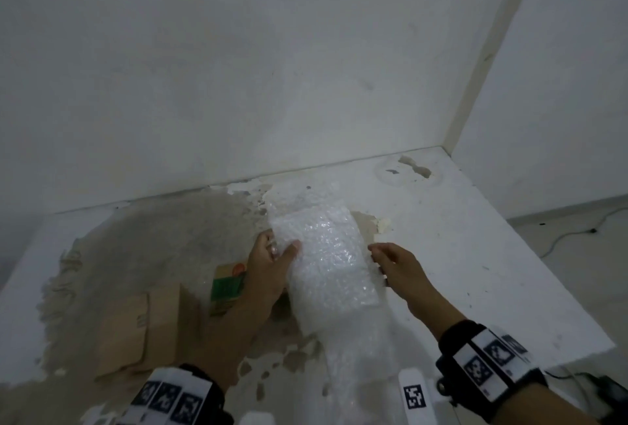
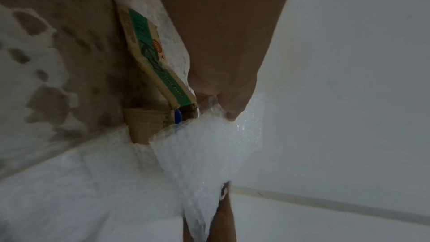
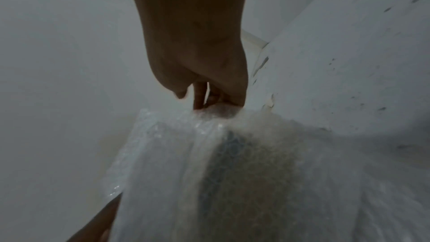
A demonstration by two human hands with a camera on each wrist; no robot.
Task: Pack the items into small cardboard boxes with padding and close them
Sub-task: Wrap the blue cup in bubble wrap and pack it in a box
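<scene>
Both hands hold one sheet of bubble wrap [image 1: 331, 261] above a white table [image 1: 475, 254] with worn, peeled paint.

Left hand [image 1: 268, 271]: grips the sheet's left edge, thumb on top, other fingers curled underneath. Left wrist view confirms the pinch at the wrap edge [image 2: 209, 144].

Right hand [image 1: 397, 271]: at the sheet's right edge; right wrist view shows the fingers [image 3: 200, 97] curled and pinching the wrap, thumb apart from it.

The sheet runs lengthwise away from the person, far end resting on the table, near end hanging twd. the table's front edge.

Item: small green-and-tan carton [image 1: 227, 285] lies on the table just left of the wrap, partly under the left hand. End flap is open; a blue object shows inside [image 2: 178, 119].

Cardboard box [image 1: 139, 326]: flat on the table, left of the carton, near the front edge.
</scene>
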